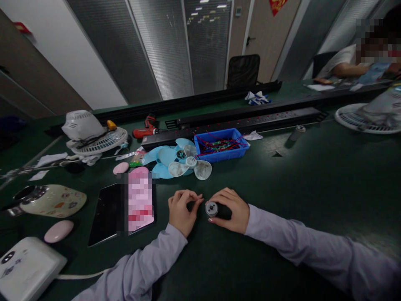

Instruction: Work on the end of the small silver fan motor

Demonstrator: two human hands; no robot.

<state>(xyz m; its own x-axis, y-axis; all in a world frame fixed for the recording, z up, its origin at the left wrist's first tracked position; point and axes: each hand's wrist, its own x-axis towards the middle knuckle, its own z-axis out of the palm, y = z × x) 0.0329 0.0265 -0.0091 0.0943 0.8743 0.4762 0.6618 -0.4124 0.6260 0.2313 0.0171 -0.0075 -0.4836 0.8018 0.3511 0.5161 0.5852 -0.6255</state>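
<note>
- Head view: the right hand (230, 211) lies on the dark green desk (313, 188) near its near edge, closed around a small cylindrical motor (212, 208). The motor is laid on its side with its round metal end face turned toward the left hand, seemingly so that this end stays exposed and steady.
- The left hand (181, 209) rests just beside it with fingers curled and thumb and fingertips pinched together close to the motor's end face. Whether it grips some tiny part I cannot tell; nothing shows between the fingertips.
- Both forearms, in pale lilac sleeves, come in from the near edge and angle inward, wrists down on the desk, which looks like a braced pose for fine work.
- Just beyond the hands lie two fan blades (180, 161), one light blue and one translucent, touching a blue bin (219, 144) of red-wired circuit boards.
- Left of the left hand a phone (108, 213) lies flat. Further toward the left edge sit a cream fan housing (50, 200), a pink oval piece (59, 230) and a white box (28, 267).
- Toward the far left stand a white fan grille (94, 138) and a red power screwdriver (145, 127).
- At the far right corner, another person sits behind a second grille (366, 119).
</note>
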